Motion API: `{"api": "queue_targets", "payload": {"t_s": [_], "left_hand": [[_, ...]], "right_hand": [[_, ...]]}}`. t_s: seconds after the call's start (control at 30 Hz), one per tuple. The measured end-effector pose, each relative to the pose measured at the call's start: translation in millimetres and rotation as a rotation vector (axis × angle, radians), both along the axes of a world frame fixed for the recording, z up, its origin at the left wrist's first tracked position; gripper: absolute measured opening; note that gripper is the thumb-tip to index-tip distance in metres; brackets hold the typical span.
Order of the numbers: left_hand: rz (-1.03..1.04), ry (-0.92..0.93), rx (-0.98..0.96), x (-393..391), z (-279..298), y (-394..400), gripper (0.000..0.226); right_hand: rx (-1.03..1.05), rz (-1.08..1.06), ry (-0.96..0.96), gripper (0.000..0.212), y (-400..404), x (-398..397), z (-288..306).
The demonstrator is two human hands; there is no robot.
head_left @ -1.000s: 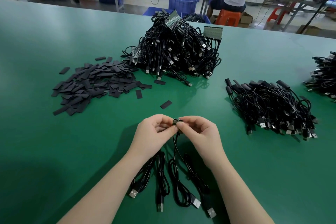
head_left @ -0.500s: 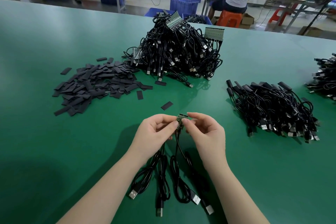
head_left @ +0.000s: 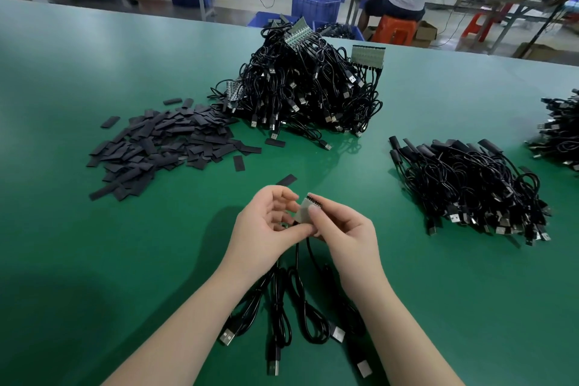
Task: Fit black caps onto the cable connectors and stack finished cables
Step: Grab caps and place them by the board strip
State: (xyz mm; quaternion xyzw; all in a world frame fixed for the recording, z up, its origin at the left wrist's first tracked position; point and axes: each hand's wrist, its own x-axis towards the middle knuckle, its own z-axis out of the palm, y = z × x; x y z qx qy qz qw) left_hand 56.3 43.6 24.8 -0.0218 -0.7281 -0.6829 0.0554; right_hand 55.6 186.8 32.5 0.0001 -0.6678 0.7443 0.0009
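Holding: both hands meet over the near middle of the green table (head_left: pixel 94 260), sharing one small pale connector block (head_left: pixel 306 212) with a row of dark pins along its upper edge.
Right hand (head_left: pixel 341 230): thumb and fingers pinch the block from its right side, the thumb flat on its face, probably to steady it while a single piece is worked loose.
Left hand (head_left: pixel 266 226): fingers curl up round the block's left and lower edge, gripping it where the cables leave; no cap is in this hand.
Cables in hand (head_left: pixel 294 301): several black leads drop from the block and fan toward the person, their USB plugs resting on the table, so their weight stays off the fingers.
Black caps (head_left: pixel 163 142): a loose heap of flat sleeves lies to the left, well apart from the hands, with one stray cap (head_left: pixel 286 179) just beyond the left hand, the easiest to take.
Uncapped supply (head_left: pixel 300 94): a tall tangle of cables behind, some joined to similar blocks.
Finished stack (head_left: pixel 470 185): capped cables lie to the right with their capped ends mostly pointing away from the person, which keeps the pile tidy.
Step judged: separating or readying a connector; capping not yet begun.
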Motion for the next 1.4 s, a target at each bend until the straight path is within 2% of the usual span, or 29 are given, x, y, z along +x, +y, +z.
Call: {"api": "queue_targets", "payload": {"t_s": [0.17,0.33,0.47,0.83,1.07,1.33,1.4], "left_hand": [[-0.002,-0.013,-0.046,-1,0,-1,0.024],[0.042,-0.017,-0.054,1,0,1,0.018],[0.06,-0.036,-0.065,1,2,0,0.014],[0.146,-0.013,-0.199,1,-5,9,0.022],[0.148,-0.02,-0.216,-1,-8,13,0.023],[0.169,-0.013,-0.268,-2,-9,15,0.022],[0.173,0.0,-0.273,-2,-9,14,0.021]], "right_hand": [[0.078,0.051,0.052,0.025,4,-3,2],[0.172,-0.093,0.031,0.011,4,-3,-5],[0.228,-0.077,0.089,0.014,5,-3,-5],[0.347,-0.154,0.122,0.01,2,-2,-4],[0.387,-0.197,0.172,0.019,-3,0,-7],[0.49,-0.256,0.221,0.016,-7,-1,-12],[0.458,-0.243,0.205,0.018,-5,-2,-11]]}}
